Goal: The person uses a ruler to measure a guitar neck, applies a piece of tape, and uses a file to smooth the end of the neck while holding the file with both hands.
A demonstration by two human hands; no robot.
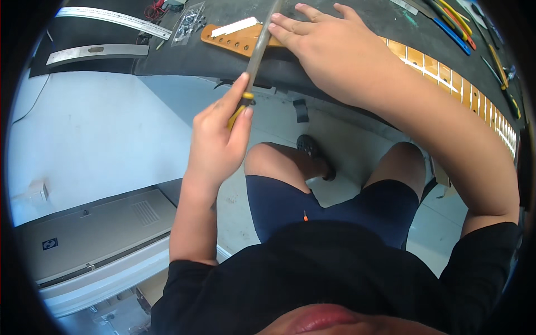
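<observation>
My left hand [216,134] is closed around the yellow and black handle of a long flat metal file [260,53], its index finger stretched along the tool. The file slants up and away across a wooden guitar neck near its headstock [223,42], which has a row of peg holes and a white strip [237,25] on it. My right hand [329,47] lies over the neck with fingers spread, its nearest fingertips at the file's edge. Beyond my right forearm, the fretboard [435,68] shows, with white strips along the frets; the part under the hand is hidden.
On the dark bench lie a steel ruler [114,20], a metal bar [97,53] and a clear bag of small hardware [188,23]. Several coloured tools, among them a blue-handled one [453,37], lie at the far right. A grey cabinet [106,229] stands at lower left.
</observation>
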